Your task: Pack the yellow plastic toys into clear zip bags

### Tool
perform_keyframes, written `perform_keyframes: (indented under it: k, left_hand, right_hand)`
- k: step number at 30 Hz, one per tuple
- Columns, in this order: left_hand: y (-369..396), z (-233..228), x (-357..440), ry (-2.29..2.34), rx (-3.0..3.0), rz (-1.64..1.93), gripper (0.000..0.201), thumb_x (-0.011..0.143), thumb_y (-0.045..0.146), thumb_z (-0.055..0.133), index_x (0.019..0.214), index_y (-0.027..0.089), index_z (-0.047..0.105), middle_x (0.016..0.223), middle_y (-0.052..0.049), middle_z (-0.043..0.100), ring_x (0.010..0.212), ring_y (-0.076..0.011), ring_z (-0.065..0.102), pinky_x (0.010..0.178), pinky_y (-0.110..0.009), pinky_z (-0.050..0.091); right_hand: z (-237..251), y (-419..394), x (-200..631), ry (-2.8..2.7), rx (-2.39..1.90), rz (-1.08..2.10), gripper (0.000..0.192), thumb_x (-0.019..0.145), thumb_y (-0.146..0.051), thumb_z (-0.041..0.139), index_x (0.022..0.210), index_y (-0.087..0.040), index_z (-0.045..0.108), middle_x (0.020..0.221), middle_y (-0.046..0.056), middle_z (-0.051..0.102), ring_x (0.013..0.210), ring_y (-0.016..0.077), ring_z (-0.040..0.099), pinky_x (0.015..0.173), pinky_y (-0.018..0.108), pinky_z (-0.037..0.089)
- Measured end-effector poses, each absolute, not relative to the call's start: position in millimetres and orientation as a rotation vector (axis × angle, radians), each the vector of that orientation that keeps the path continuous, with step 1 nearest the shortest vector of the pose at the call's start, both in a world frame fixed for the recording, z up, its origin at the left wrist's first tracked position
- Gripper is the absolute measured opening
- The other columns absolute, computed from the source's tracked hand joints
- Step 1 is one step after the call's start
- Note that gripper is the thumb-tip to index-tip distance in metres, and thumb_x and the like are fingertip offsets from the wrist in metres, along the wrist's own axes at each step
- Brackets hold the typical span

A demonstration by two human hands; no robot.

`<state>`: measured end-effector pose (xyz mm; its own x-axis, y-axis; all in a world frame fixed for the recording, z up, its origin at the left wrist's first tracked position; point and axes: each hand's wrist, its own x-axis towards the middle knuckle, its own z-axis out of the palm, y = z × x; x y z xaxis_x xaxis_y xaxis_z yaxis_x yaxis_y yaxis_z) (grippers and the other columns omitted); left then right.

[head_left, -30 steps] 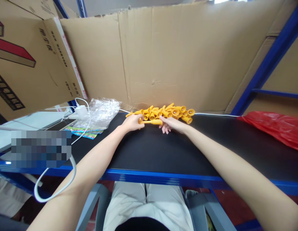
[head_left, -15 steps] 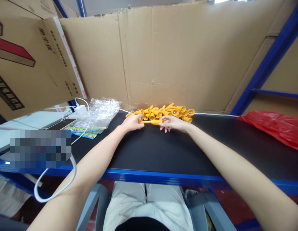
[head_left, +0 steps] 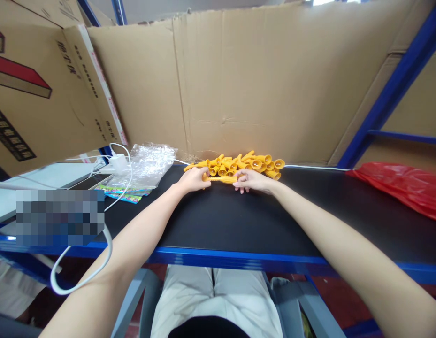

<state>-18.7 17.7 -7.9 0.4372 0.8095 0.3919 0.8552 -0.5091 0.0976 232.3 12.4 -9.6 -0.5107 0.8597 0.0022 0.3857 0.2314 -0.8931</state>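
Note:
Between my two hands lies a slim yellow plastic piece [head_left: 223, 179], held level just above or on the black tabletop; which of the two I cannot tell. Its middle looks ribbed. My left hand [head_left: 194, 179] is closed around the left end, with the fingertips curled over it. At the other end, my right hand [head_left: 252, 180] pinches the piece between thumb and fingers, hiding part of that tip. Right behind both hands is a heap of similar yellow pieces [head_left: 255, 164], several with hollow, cup-shaped ends facing me.
A tall cardboard sheet [head_left: 260, 84] stands behind the black tabletop [head_left: 239, 220]. On the left are a crumpled clear plastic bag [head_left: 150, 162], a white charger [head_left: 119, 163] and looping cables. A red plastic bag [head_left: 404, 185] lies at the right. Blue metal posts [head_left: 393, 84] frame the bench.
My right fingers have shifted slightly on the end of the yellow piece. My left hand and the heap look the same.

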Motion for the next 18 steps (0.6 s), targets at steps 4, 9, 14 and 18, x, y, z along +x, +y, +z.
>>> perform_keyframes:
  k: [4,9,14,18]
  left_hand:
    - [17.0,-7.4,-18.3,-1.52,-2.563,-0.582,0.028,0.066,0.037,0.056,0.089,0.022,0.059,0.074,0.0,0.062,0.074,-0.0185,0.058,0.064,-0.026,0.041]
    - [16.4,-7.5,-18.5,-1.504,-2.578,-0.588,0.028,0.066,0.038,0.055,0.089,0.022,0.059,0.074,0.0,0.062,0.073,-0.0179,0.058,0.062,-0.025,0.04]
    - [15.0,-7.1,-18.4,-1.489,-2.592,-0.585,0.028,0.066,0.037,0.055,0.089,0.022,0.059,0.072,0.0,0.062,0.072,-0.0177,0.058,0.061,-0.025,0.039]
    - [13.9,-6.1,-17.6,-1.483,-2.595,-0.586,0.026,0.066,0.036,0.055,0.088,0.022,0.059,0.07,0.001,0.062,0.072,-0.0178,0.059,0.061,-0.025,0.04]
  right_hand:
    - [-8.5,12.3,232.8,-2.012,-1.145,1.216,0.036,0.073,-0.041,0.064,0.091,-0.014,0.049,0.072,0.006,0.065,0.053,0.0097,0.058,0.045,0.02,0.041]
    - [-9.8,15.6,235.1,-2.062,-1.124,1.191,0.038,0.076,-0.049,0.058,0.085,-0.013,0.055,0.07,0.008,0.065,0.055,0.0109,0.06,0.047,0.02,0.042]
    - [-7.6,13.1,232.7,-2.062,-1.127,1.195,0.04,0.077,-0.053,0.055,0.073,-0.013,0.053,0.065,0.007,0.064,0.053,0.0104,0.059,0.045,0.02,0.041]
    - [-7.4,11.6,230.1,-2.028,-1.145,1.208,0.042,0.078,-0.055,0.052,0.07,-0.014,0.051,0.064,0.007,0.064,0.051,0.0095,0.057,0.043,0.02,0.04]
